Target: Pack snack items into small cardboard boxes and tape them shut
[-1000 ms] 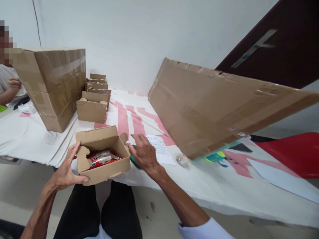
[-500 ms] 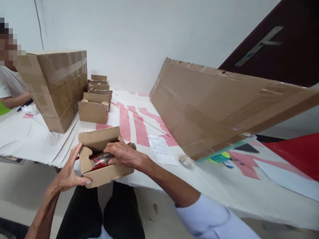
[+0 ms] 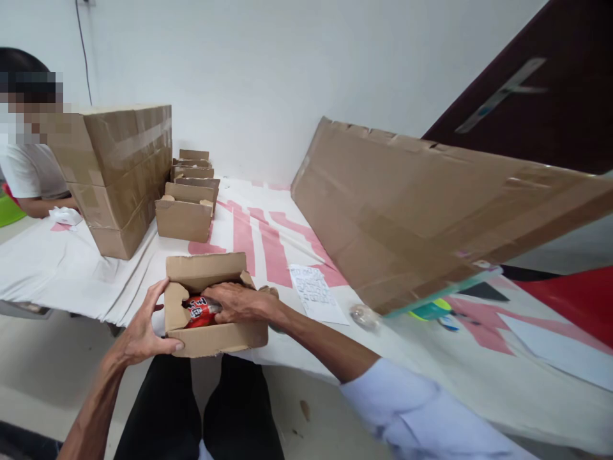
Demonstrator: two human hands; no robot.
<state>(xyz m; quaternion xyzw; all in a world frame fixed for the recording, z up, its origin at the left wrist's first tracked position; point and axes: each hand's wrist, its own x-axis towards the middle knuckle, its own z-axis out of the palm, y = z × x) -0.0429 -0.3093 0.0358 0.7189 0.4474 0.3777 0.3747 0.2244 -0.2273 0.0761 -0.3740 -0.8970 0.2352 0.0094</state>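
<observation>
Two hands [image 3: 143, 332], square corrugated box [image 3: 215, 338], glossy packet [image 3: 201, 312]

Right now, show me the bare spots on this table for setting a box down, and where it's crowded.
Bare: the pink-striped cloth between the row of small boxes and the leaning flat carton; also the white cloth before the taped carton, left of the left hand. Crowded: the near edge: open box, right hand inside it, paper sheet beside.
</observation>
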